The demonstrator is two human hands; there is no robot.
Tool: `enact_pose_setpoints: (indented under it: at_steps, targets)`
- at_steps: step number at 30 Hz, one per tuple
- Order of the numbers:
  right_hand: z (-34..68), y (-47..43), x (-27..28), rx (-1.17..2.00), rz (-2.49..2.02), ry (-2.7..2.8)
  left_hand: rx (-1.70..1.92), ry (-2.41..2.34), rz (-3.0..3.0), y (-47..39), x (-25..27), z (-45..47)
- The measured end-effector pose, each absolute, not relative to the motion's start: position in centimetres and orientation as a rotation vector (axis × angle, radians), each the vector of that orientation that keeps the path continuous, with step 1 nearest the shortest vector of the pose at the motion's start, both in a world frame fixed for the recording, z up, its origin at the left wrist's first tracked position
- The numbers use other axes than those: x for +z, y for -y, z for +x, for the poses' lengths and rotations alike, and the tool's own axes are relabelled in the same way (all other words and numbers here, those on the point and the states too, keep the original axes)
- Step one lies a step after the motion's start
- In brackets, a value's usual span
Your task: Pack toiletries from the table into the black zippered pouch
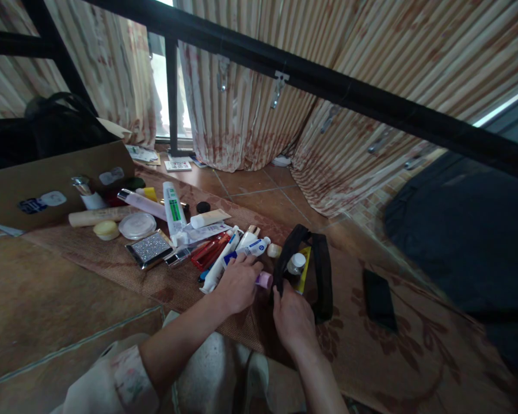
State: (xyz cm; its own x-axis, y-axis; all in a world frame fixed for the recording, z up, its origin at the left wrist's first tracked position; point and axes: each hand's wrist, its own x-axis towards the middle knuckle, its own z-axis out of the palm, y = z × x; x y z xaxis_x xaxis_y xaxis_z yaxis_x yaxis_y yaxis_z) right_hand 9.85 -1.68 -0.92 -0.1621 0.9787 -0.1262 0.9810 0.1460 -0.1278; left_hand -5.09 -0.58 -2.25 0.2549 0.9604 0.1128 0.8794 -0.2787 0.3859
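My left hand (239,284) is closed over a small tube with a pink cap (265,280), whose body is mostly hidden under the fingers. Right beside it lie a white and blue tube (255,247), a long white tube (216,275) and red packaging (209,252). My right hand (296,316) grips the near left edge of a black see-through pouch (323,279), which stands open. Inside the pouch are a bottle with a white cap (296,263) and something yellow (304,270). A small cream-coloured jar (274,250) sits just left of the pouch.
Left on the brown mat (181,293) lie a toothpaste tube (174,210), a glittery compact (149,248), a round clear-lidded container (137,225) and other cosmetics. A cardboard box (60,184) stands behind them. A phone (379,299) lies at right. A black metal rail (311,86) crosses above.
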Motion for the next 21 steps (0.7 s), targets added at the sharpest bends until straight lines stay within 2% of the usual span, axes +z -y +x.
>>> enact_pose_setpoints:
  at_steps: [9, 12, 16, 21]
  targets:
    - [9.6, 1.8, -0.9, -0.307, 2.016, -2.358, 0.568, -1.828, 1.864, 0.0, -1.9, -4.9]
    - [9.5, 1.9, -0.9, -0.300, 2.012, -2.359, 0.695, -1.834, 1.676, -0.4, -2.2, -5.1]
    - [9.5, 1.9, -0.9, -0.313, 2.014, -2.385, 0.941, -1.488, 1.195, -0.9, -1.8, -5.0]
    - [9.5, 2.0, -1.0, -0.349, 2.043, -2.418, 1.013, -0.937, 0.488, -1.1, -0.4, -4.8]
